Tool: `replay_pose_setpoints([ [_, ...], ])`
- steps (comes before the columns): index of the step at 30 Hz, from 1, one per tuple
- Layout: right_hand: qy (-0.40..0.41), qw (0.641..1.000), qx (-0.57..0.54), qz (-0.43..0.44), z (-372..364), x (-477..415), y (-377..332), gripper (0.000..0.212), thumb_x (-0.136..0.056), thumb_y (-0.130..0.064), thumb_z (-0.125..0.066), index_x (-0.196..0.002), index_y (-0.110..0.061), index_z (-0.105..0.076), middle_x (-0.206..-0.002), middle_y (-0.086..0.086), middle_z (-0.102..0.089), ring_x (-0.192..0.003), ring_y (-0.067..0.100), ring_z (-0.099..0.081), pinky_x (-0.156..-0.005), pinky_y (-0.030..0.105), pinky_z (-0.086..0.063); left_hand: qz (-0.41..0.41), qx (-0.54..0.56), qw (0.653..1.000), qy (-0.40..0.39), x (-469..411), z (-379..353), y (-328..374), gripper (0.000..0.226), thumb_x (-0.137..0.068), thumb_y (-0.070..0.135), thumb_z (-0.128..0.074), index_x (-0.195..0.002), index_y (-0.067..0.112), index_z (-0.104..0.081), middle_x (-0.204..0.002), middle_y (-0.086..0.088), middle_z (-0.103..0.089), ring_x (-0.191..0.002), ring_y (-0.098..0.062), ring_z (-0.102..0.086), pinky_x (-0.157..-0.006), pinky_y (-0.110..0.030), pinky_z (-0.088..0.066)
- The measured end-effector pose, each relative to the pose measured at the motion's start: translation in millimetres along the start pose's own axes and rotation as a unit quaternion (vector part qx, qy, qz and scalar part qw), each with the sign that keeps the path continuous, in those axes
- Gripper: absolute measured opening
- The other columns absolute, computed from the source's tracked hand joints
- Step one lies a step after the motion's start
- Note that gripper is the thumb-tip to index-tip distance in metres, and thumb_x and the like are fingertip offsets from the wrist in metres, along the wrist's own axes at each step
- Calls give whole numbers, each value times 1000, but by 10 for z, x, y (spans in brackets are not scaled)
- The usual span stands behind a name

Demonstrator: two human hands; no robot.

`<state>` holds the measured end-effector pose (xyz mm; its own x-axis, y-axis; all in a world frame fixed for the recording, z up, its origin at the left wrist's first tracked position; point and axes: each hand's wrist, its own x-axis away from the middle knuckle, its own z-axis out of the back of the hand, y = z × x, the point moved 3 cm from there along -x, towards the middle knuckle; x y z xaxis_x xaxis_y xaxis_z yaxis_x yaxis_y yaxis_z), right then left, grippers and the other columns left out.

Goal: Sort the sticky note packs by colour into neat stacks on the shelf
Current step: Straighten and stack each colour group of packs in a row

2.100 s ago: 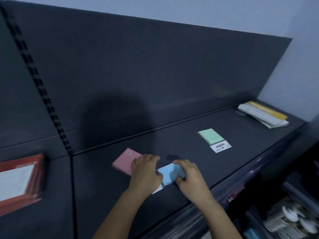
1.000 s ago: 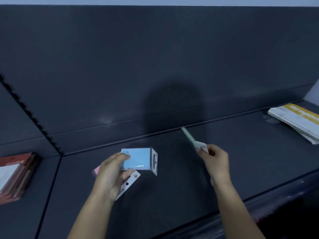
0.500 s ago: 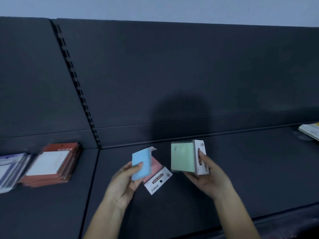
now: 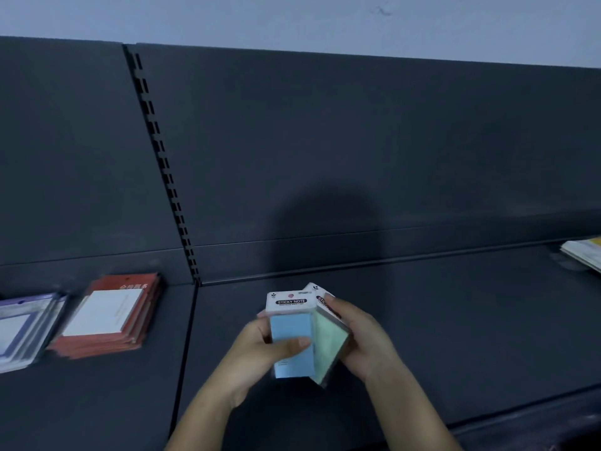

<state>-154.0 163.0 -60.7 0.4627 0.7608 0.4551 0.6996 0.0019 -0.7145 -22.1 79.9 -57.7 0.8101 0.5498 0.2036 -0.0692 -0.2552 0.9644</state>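
Head view: at six o'clock in the frame, I have both hands up above the dark metal shelf (image 4: 455, 336), and the packs are in the air, none of them laid down. My left hand (image 4: 260, 349) grips the light blue sticky note pack with the white "STICKY NOTE" header card (image 4: 289, 323). My thumb lies across its face and my fingers are curled behind it. My right hand (image 4: 364, 336) grips the pale green sticky note pack in clear wrap (image 4: 327, 343), tilted. Its long edge touches the blue pack's side at three o'clock. A pink sliver (image 4: 261, 315) shows at the blue pack's nine o'clock edge; I cannot tell if it is another pack or a fingertip.

At eight o'clock a stack of flat red-orange card packs with a white panel on top (image 4: 107, 314) lies on the neighbouring shelf bay, with purple-edged clear packs (image 4: 22, 330) just beside it at nine. At three o'clock, well apart from my hands, lie yellow-and-white paper packs (image 4: 582, 253).

I judge I am at the gathering step, with the colours bunched in hand and not yet parted. The next move calls for pulling blue and green apart. Each then goes flat on its own patch of shelf, header cards facing the same way and edges squared. There has to be room between them so the stacks can grow without mixing.
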Motion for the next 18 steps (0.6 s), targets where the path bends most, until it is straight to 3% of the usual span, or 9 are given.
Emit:
replay_pose_setpoints([
  [4,101,992,-16,80,-6,-183,6,20,-87,-24,-62,-97,-7,-67,-73,7,-69,-64,18,-64,-59,29,-51,-16,28,998,58,39,199,13,45,-60,15,-78,-102,6,-68,-97,-11,-73,-87,-25,-71,-64,-27,-55],
  [6,165,948,220,161,11,-260,-20,29,-92,-28,-54,-112,-6,-59,-82,4,-66,-72,15,-62,-64,26,-49,-18,64,991,113,68,339,-1,46,-59,10,-77,-103,3,-66,-96,-14,-73,-83,-28,-71,-62,-30,-56],
  [8,182,774,579,178,-2,-344,64,45,-88,-46,-55,-120,-14,-57,-106,1,-57,-99,17,-52,-82,30,-42,-23,90,982,166,111,495,-17,42,-61,2,-76,-101,4,-64,-91,-14,-74,-76,-26,-72,-56,-28,-56],
  [9,173,689,685,161,-28,-375,137,52,-82,-55,-56,-119,-18,-57,-115,1,-50,-108,20,-44,-88,32,-37,-27,96,977,191,137,573,-23,40,-63,-3,-74,-101,5,-63,-90,-13,-74,-73,-24,-72,-53,-27,-55],
  [10,165,635,740,145,-75,-386,212,58,-77,-61,-57,-117,-20,-56,-119,1,-45,-112,21,-39,-90,33,-33,-30,98,972,212,161,647,-29,41,-66,-6,-73,-103,5,-61,-92,-13,-73,-74,-23,-72,-53,-26,-55],
  [11,162,614,760,138,-132,-387,277,62,-73,-65,-59,-115,-20,-55,-120,0,-42,-113,22,-37,-90,33,-31,-32,99,968,229,185,714,-39,44,-67,-8,-73,-106,5,-58,-96,-13,-72,-77,-23,-71,-54,-25,-55],
  [13,168,635,742,135,-217,-400,346,67,-67,-64,-65,-114,-18,-51,-118,0,-40,-114,22,-36,-90,34,-30,-30,110,962,246,237,821,-63,50,-67,-9,-73,-111,4,-53,-101,-14,-70,-86,-26,-69,-59,-28,-56],
  [15,170,684,697,132,-280,-399,342,65,-65,-54,-73,-111,-18,-45,-109,-3,-44,-109,20,-41,-87,34,-30,-24,120,963,238,292,887,-82,50,-66,-10,-72,-112,2,-56,-103,-16,-70,-90,-30,-69,-67,-33,-56],
  [18,124,782,592,146,-360,-356,306,43,-72,-28,-77,-97,-19,-42,-89,-8,-55,-81,13,-57,-74,32,-44,-7,128,966,224,395,963,-103,33,-69,-7,-70,-101,3,-66,-94,-12,-74,-81,-25,-72,-59,-27,-56],
])
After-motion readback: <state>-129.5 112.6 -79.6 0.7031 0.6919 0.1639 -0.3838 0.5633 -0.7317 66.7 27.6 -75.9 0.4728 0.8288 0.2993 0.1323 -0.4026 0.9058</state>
